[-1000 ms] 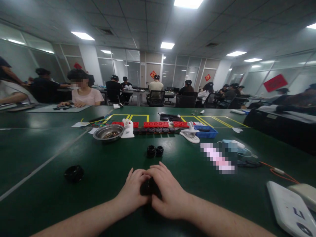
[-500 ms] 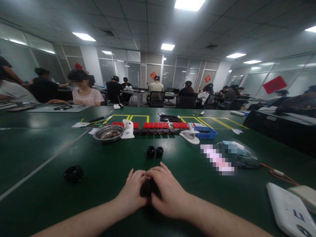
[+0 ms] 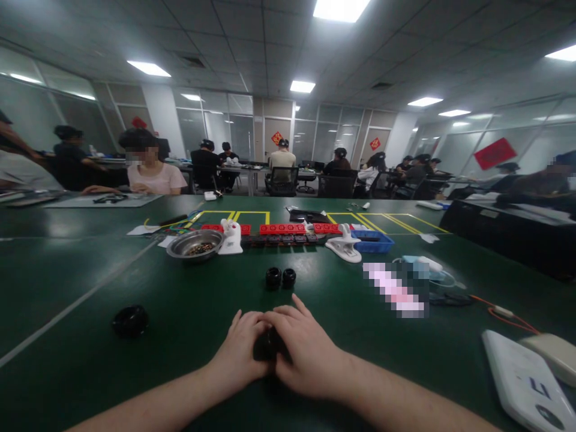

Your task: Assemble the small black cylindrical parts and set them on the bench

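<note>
A: Left hand (image 3: 240, 355) and right hand (image 3: 302, 355) are pressed together low at centre, both curled tight round one small black part (image 3: 267, 346). Only a sliver of it shows between the thumbs.

B: Where does it sit?

A: Just over the green desk (image 3: 189, 312), right in front of the person. Can't tell if it touches the desk.

B: How will it handle?

A: My guess: light, stiff, hard plastic or rubber, roundish, like the two black rings (image 3: 281, 278) lying just beyond the fingers. Probably smooth, so a bit slippery. Best held round the outer rim with the fingertips, one hand per half if it comes in two pieces. Can't see enough to confirm that.

B: Anything else nearby?

A: A bigger black ring (image 3: 130, 320) well to the left. Further back a metal bowl (image 3: 194, 244) with small bits in it, a row of red blocks (image 3: 282, 228), a blue tray (image 3: 377, 242) and a white clamp (image 3: 344, 245). A white device (image 3: 524, 378) at far right. Other people sit at desks behind.
</note>
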Demonstrator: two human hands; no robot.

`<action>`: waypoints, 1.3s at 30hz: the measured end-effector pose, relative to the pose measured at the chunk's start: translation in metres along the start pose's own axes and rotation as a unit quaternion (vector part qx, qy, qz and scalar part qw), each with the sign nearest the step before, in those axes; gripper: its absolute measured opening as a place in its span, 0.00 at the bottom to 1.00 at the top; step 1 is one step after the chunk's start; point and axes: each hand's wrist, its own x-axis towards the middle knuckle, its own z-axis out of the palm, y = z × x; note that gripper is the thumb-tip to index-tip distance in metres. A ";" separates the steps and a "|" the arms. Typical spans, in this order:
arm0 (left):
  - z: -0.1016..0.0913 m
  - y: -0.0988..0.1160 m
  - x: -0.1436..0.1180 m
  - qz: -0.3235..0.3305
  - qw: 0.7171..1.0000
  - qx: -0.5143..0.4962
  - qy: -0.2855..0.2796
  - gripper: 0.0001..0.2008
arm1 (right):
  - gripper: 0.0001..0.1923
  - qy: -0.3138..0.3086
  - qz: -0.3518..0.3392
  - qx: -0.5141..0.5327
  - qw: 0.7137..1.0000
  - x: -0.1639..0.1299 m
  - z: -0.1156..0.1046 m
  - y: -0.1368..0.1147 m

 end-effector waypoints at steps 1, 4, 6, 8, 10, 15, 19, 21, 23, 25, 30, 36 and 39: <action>0.000 0.000 0.000 -0.002 1.000 0.001 0.000 0.18 | 0.28 0.003 -0.003 0.010 1.000 -0.001 -0.001 0.000; 0.000 -0.001 0.000 -0.005 1.000 0.008 -0.004 0.19 | 0.28 0.034 0.027 0.014 0.999 -0.001 0.000 0.001; 0.000 -0.001 -0.001 0.000 1.000 0.009 -0.006 0.20 | 0.27 0.057 0.057 -0.001 0.997 0.000 0.004 0.002; 0.000 -0.001 -0.001 0.005 1.000 0.010 -0.003 0.21 | 0.27 0.060 0.082 -0.028 0.994 0.001 0.007 0.003; -0.001 0.000 -0.001 0.006 1.000 0.010 -0.002 0.21 | 0.27 0.039 0.093 -0.059 0.993 0.002 0.010 0.003; -0.002 0.002 0.000 -0.004 1.000 0.005 -0.010 0.19 | 0.26 -0.005 0.026 -0.056 0.998 0.001 0.004 -0.002; -0.002 0.000 0.000 -0.002 1.000 0.016 -0.014 0.19 | 0.32 0.029 0.047 -0.046 0.997 -0.001 0.000 -0.001; -0.001 -0.001 0.000 0.003 1.000 0.021 -0.013 0.19 | 0.34 0.050 0.069 -0.044 0.995 0.000 0.002 0.001; 0.000 -0.002 0.001 0.006 1.000 0.024 -0.013 0.20 | 0.35 0.067 0.078 -0.045 0.994 0.001 0.005 0.002; 0.000 -0.001 0.001 0.002 1.000 0.024 -0.017 0.20 | 0.33 0.060 0.080 -0.051 0.994 0.001 0.009 0.002; 0.000 0.001 0.001 -0.007 1.000 0.013 -0.018 0.21 | 0.25 -0.018 0.049 -0.020 0.998 0.000 0.008 -0.001; -0.001 -0.001 0.000 -0.013 1.000 0.009 -0.023 0.20 | 0.35 -0.004 0.058 -0.015 0.998 -0.002 0.003 0.001; -0.002 -0.002 0.000 -0.006 1.000 0.007 -0.021 0.18 | 0.34 0.031 0.080 -0.022 0.996 -0.001 0.004 0.001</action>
